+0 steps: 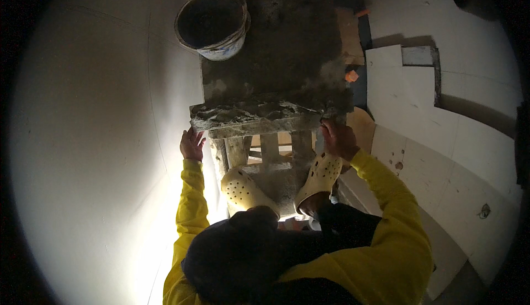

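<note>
A long narrow slab or board (248,116), its top smeared with rough wet grey mortar, lies crosswise along the near edge of a grey, stained platform (281,45). My left hand (192,145) is at its left end, fingers extended and somewhat apart, the tips just under the corner; I cannot tell whether they bear its weight. At the other end, my right hand (338,140) has its fingers curled against the slab's near right corner. A round bucket (225,48) with a crusted rim stands on the platform's far left; its inside is dark.
My feet, in pale perforated clogs (246,190), stand on a slatted wooden support (270,147) below the slab. A pale wall (99,117) rises close on the left. Large white panels (408,95) with a stepped edge line the right. Small orange pieces (351,76) lie beside the platform.
</note>
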Tool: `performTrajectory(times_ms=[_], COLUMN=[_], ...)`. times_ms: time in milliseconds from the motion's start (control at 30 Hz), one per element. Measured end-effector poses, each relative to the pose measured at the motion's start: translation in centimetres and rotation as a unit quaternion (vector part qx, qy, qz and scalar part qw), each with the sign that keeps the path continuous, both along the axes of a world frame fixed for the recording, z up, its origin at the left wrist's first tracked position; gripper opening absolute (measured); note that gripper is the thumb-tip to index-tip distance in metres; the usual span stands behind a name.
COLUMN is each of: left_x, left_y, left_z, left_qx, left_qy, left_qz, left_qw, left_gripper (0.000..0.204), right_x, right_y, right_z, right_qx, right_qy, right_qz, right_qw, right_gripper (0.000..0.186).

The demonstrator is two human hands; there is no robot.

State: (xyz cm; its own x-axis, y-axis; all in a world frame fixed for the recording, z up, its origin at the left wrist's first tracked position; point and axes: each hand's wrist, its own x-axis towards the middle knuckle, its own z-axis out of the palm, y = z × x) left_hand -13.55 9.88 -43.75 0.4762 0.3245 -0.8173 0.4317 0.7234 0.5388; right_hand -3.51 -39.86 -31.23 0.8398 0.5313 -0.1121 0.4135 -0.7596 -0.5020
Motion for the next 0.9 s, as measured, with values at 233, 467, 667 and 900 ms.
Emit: performTrajectory(times_ms=[233, 467, 667, 900], left_x=[0.4, 0.2, 0.4, 0.4], left_y=[0.0, -0.5, -0.5, -0.6], left_z=[-0.5, -0.1, 0.0, -0.2], left_qx=[0.001, -0.006, 0.001, -0.004], left_qy=[0.007, -0.008, -0.011, -0.001], left_qz=[0.024, 0.023, 0.025, 0.033], left_qw=[1.000, 1.000, 1.000, 0.999], left_gripper=[0.051, 0.052, 0.052, 0.051], right_x=[1.1, 1.6, 1.3, 3.2], right_y=[-0.4, -0.6, -0.1, -0.5], right_z=[2.3, 2.7, 4.1, 4.4], right_qx=[-0.009, -0.014, 0.036, 0.032], right_qy=[-0.006, 0.028, -0.045, 0.279], right_qz=[0.028, 0.056, 0.051, -0.039], right_qw=[1.000, 0.998, 0.997, 0.959], right_gripper=[0.020, 0.028, 0.024, 0.018])
